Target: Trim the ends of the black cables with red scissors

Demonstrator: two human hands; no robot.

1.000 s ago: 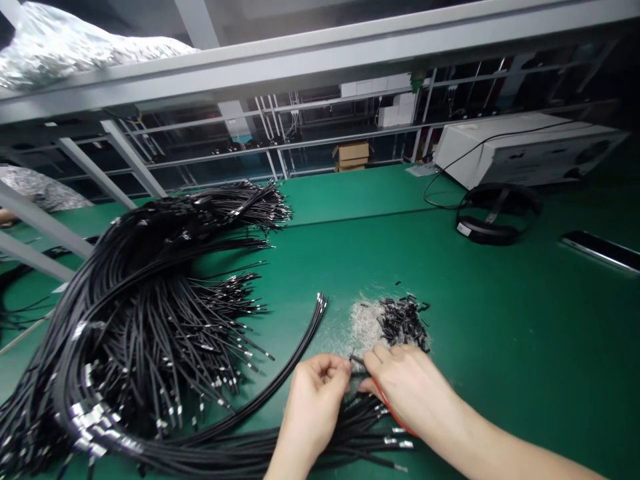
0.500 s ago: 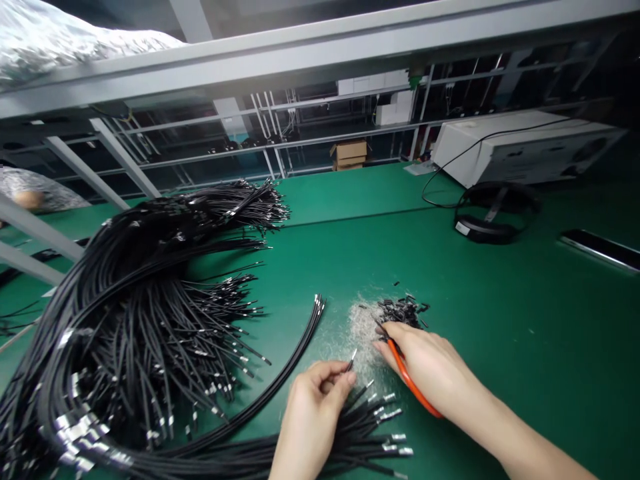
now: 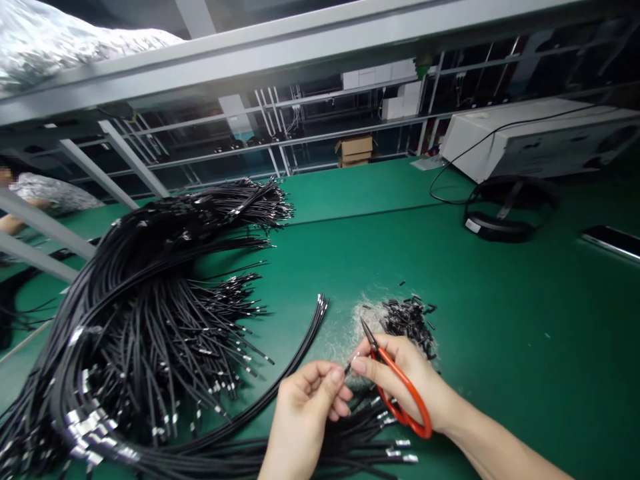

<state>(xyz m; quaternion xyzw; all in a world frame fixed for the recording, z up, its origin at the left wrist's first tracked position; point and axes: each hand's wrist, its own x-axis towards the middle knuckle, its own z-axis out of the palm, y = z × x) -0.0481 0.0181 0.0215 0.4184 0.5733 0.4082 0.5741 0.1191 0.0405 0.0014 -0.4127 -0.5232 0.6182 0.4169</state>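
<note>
Black clippings (image 3: 411, 325): landmark pile. Cable end (image 3: 348, 368): nearside left of pile; left hand (image 3: 306, 408) fingers clamped on it. Red-handled scissors (image 3: 406, 383): nearside of pile, held in right hand (image 3: 419, 372), thumb and forefinger meeting at cable tip. Step, apparently: fingertip work there. Next move likely needs: steady left pinch.

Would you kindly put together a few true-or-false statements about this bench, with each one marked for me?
1. The right hand holds red-handled scissors. True.
2. The left hand lies flat and open. False: the left hand is curled, pinching a thin dark cable end.
3. The large black cable bundle fills the picture's right side. False: the large black cable bundle is on the left.
4. Short black pieces lie beside pale fibres. True.
5. A cardboard box shows beyond the green bench. True.
</note>
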